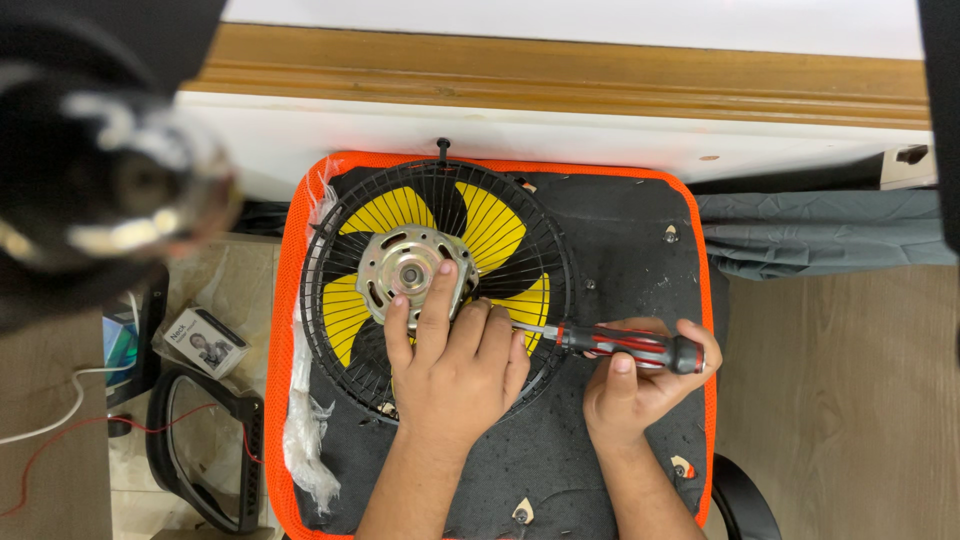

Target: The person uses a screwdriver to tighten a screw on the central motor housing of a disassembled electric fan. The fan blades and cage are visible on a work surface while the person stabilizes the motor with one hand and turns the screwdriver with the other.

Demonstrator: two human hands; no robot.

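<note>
Seen from above: a person is working a screw on the motor of a small fan that is lying face down on an upturned chair seat. The left hand (455,365) is lying flat over the black wire fan guard (330,215), its fingers spread loosely and its fingertips pressing on the round silver motor housing (408,265) at the hub, steadying it. The right hand (640,385) is wrapped closed around the red-and-black screwdriver (625,347), whose shaft is running leftward under the left hand's fingers toward the right side of the motor; the tip itself is hidden. The step in hand is judged to be the turning of a motor mounting screw. The next move would call for keeping the blade seated squarely in the screw head while the left hand is holding the motor from rotating.

The yellow blades (490,230) are showing through the guard. The fan is occupying the upper left part of the black seat base with its orange rim (285,330), near the far edge. Torn clear plastic wrap (300,430) is trailing along the left edge. A black chair armrest (205,450), a card in a clear sleeve (205,342) and red and white wires (60,435) are lying on the floor to the left; grey cloth (820,235) is lying to the right. The guard's wires are crowding the screwdriver's approach.
</note>
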